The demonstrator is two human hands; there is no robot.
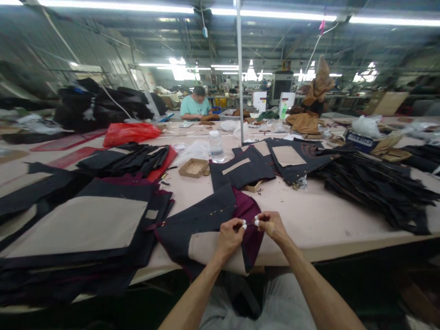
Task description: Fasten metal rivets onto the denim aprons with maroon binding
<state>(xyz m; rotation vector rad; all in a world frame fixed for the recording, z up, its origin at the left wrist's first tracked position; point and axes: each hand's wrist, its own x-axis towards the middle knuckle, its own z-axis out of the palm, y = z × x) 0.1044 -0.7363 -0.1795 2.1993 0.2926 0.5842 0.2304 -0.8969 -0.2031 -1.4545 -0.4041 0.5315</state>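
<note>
My left hand (231,234) and my right hand (271,225) meet over a dark navy garment piece (199,221) with a maroon lining (248,211) and a beige pocket patch, lying at the near edge of the table. Both hands are closed in a pinch on the fabric's edge, fingertips almost touching. White tape wraps some fingertips. What sits between the fingertips is too small to make out.
Stacks of dark cut pieces lie at left (79,224) and right (374,183) on the pink table (323,215). A small cardboard box (193,167), a plastic bottle (216,146) and a red bag (130,133) stand further back. A person in a teal shirt (195,106) sits at the far side.
</note>
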